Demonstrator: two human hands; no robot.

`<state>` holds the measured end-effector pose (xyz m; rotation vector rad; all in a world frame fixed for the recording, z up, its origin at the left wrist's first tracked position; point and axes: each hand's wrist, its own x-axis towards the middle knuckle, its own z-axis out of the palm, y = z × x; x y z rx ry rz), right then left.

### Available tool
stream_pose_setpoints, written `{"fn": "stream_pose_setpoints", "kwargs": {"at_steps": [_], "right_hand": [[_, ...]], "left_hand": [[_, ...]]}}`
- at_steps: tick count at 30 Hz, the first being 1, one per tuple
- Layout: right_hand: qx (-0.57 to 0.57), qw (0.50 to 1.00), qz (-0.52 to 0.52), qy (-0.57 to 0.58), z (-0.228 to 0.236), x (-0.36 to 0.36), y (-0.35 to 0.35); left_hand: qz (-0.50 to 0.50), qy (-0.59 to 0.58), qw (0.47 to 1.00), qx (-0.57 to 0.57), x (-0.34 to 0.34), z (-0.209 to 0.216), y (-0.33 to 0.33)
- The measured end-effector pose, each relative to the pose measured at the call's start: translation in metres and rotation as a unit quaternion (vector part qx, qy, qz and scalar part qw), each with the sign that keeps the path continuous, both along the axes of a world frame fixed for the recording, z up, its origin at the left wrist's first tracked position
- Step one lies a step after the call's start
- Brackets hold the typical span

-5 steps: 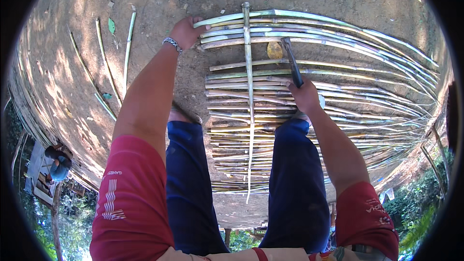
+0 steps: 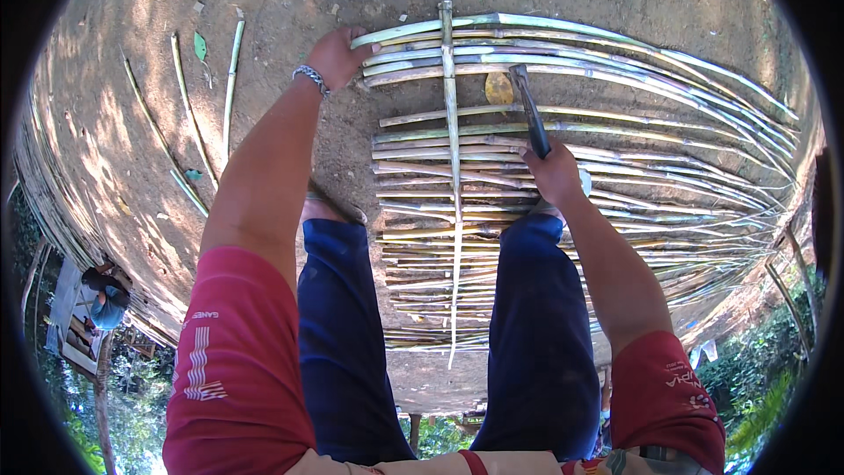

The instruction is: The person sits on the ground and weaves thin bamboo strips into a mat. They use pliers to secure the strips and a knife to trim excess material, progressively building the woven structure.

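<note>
Long thin bamboo poles (image 2: 492, 133) lie side by side on the ground, left to right, under one pale crosspiece (image 2: 452, 105) near their left ends. At the far left corner my left hand (image 2: 338, 59) is closed round the end of the outermost green bamboo pole (image 2: 396, 33). In my right hand (image 2: 558, 178) is a hammer (image 2: 533, 119) with a dark handle, its metal head pointing away from me above the gap between two groups of poles. The fingers under the handle are partly hidden.
Loose bamboo sticks (image 2: 233, 79) lie on the bare dirt at the left, by a green leaf (image 2: 201, 47). A yellow leaf (image 2: 498, 88) rests between the poles. My legs (image 2: 347, 325) straddle the near poles. Another person (image 2: 107, 299) is at the far left edge.
</note>
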<state>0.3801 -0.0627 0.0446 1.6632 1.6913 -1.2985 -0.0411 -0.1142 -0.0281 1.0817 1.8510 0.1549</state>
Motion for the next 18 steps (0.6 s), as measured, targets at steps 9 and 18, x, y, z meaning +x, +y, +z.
{"fn": "stream_pose_setpoints", "kwargs": {"at_steps": [9,18], "right_hand": [[-0.018,0.999,-0.011,-0.027,0.026,-0.014,0.0],[0.045,0.992,0.023,-0.116,0.104,0.017,-0.03]], "left_hand": [[-0.065,0.05,0.997,-0.01,-0.005,0.013,0.008],[0.099,0.064,0.989,0.089,-0.037,0.118,-0.086]]}}
